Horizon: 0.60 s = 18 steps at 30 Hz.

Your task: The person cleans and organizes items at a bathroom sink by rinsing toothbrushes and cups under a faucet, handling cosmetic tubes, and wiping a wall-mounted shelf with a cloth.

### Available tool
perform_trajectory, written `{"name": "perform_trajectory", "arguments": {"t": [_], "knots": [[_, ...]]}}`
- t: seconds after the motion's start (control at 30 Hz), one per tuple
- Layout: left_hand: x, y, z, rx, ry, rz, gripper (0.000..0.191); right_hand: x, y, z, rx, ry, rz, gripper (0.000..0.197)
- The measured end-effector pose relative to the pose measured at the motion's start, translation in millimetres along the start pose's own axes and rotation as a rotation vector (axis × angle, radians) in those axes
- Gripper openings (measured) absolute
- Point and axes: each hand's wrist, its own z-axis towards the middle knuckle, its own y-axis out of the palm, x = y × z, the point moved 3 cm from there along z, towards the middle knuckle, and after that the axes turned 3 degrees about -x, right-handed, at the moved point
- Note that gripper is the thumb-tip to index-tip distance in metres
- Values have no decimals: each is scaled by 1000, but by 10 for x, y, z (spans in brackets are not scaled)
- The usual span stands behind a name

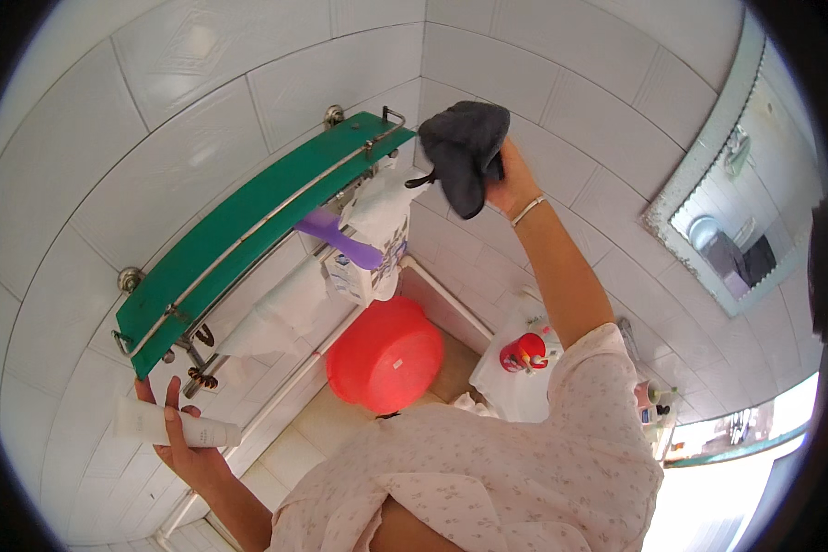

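My left hand holds a white squeeze tube with a white cap, its fingers near the lower left end of a green shelf with a metal rail. At the shelf's far right end, my right hand grips a bunched dark grey cloth, which has a small black loop. Whether the cloth touches the shelf, I cannot tell. Below the shelf, a purple handled item, perhaps a brush or comb, lies against a printed white package. Dark hair ties hang on a metal bar under the shelf.
A red plastic basin stands low in the corner by white pipes. A white cloth hangs below the shelf. On a white surface to the right stands a red cup. A framed mirror is on the tiled right wall.
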Motion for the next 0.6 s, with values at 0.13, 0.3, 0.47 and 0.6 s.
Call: {"name": "perform_trajectory", "arguments": {"t": [0.13, 0.3, 0.47, 0.6], "knots": [[9, 43, 14, 19, 13, 15, 60, 124, -104, -207, 142, 26, 180, 38], [-18, -27, 42, -15, 5, 23, 58, 11, -125, -450, 17, -76, 263, 40], [21, 12, 28, -12, 8, -25, 60, -27, -109, -685, 195, 13, 45, 52], [26, -1, 31, -27, 10, -33, 60, -75, 25, -815, 172, 44, -454, 48]]}}
